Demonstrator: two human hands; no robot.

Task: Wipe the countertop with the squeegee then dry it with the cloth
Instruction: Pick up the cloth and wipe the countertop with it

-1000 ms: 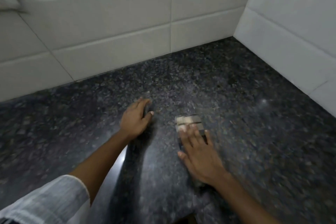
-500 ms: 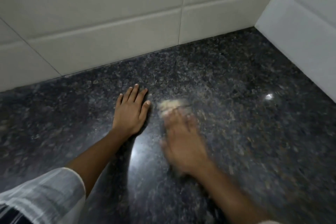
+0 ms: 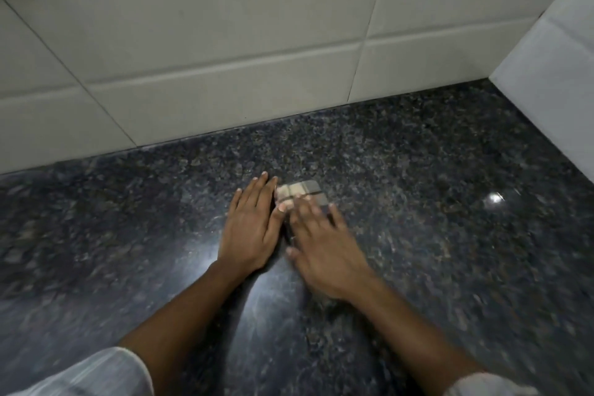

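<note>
A dark speckled granite countertop (image 3: 434,235) fills the lower part of the head view. A folded checked cloth (image 3: 300,191), beige with dark stripes, lies flat on it near the middle. My right hand (image 3: 324,247) presses down on the cloth with fingers spread; most of the cloth is hidden under it. My left hand (image 3: 254,225) rests flat on the counter right beside the cloth, fingers together, thumb next to the cloth's left edge. No squeegee is in view.
White tiled walls (image 3: 225,58) rise behind the counter and at the right (image 3: 553,90), meeting in a corner at the far right. A bright light reflection (image 3: 495,198) shows on the stone. White sleeves sit at the bottom corners.
My right hand has slid the cloth forward and left across the counter until it lies next to my left hand. The left hand stays flat in about the same spot.
</note>
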